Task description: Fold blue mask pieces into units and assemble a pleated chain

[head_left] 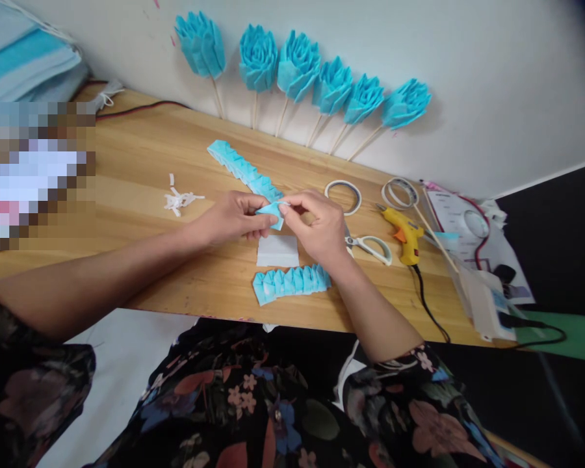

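1. The left hand [231,218] pinches a small blue piece [275,209] between thumb and fingers; the right hand [316,224] pinches its upper right edge.
2. The piece shows above the wooden table [127,175], between a far pleated strip [244,168] and a near pleated strip [292,281].
3. The step appears to be folding.
4. Next seems to call for steady pinches while creasing.

Folded piece [272,216], centre: light blue
Upper strip [244,169], centre: light blue
Lower strip [291,281], below centre: light blue
Sheet [277,251], centre: greyish white
Flowers [298,65], top: turquoise
Stems [281,118], top: pale tan
Table [141,146]: tan-brown, wood-grain pattern
Glue gun [410,239], right: yellow, orange trigger [399,234]
Cord [422,292], right: black
Scissor handles [364,241], right of centre: white
Clothing [273,409], bottom: black with pink, blue and orange flowers
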`<move>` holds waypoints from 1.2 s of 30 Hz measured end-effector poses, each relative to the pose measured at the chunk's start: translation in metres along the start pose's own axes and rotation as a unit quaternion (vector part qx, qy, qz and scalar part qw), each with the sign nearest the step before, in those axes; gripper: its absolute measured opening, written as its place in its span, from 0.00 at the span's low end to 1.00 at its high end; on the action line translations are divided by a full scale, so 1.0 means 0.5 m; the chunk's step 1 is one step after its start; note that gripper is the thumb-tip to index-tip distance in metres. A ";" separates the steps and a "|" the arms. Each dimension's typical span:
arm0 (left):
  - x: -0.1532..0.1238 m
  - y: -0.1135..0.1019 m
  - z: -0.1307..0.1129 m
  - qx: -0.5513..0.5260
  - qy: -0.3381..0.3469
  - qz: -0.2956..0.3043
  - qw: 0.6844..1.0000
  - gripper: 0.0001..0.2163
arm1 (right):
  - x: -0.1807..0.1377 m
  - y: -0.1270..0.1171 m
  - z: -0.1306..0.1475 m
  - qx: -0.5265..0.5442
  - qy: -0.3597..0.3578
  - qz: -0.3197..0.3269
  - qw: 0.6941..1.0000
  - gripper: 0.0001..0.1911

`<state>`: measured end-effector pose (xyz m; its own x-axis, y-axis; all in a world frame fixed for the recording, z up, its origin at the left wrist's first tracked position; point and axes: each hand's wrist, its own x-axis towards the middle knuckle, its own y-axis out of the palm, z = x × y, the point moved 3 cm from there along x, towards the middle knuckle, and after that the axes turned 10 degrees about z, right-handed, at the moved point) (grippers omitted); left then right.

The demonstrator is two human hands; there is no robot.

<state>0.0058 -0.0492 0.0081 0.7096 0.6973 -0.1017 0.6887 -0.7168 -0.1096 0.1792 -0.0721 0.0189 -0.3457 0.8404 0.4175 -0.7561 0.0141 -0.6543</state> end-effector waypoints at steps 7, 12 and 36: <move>0.005 -0.002 0.007 -0.049 0.034 -0.005 0.998 0.10 | -0.005 0.000 -0.002 -0.130 -0.129 -0.003 0.983 0.11; 0.005 -0.002 0.008 -0.062 0.043 -0.010 0.997 0.11 | -0.007 0.002 -0.003 -0.158 -0.127 0.007 0.979 0.14; 0.001 -0.012 0.011 -0.022 0.040 -0.066 0.997 0.11 | 0.000 0.003 -0.023 0.239 0.169 0.099 0.951 0.19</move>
<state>0.0013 -0.0446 0.0034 0.6204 0.7842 -0.0106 0.7817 -0.6194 -0.0729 0.1847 -0.0656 0.0107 -0.3711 0.9278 0.0369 -0.8884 -0.3432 -0.3049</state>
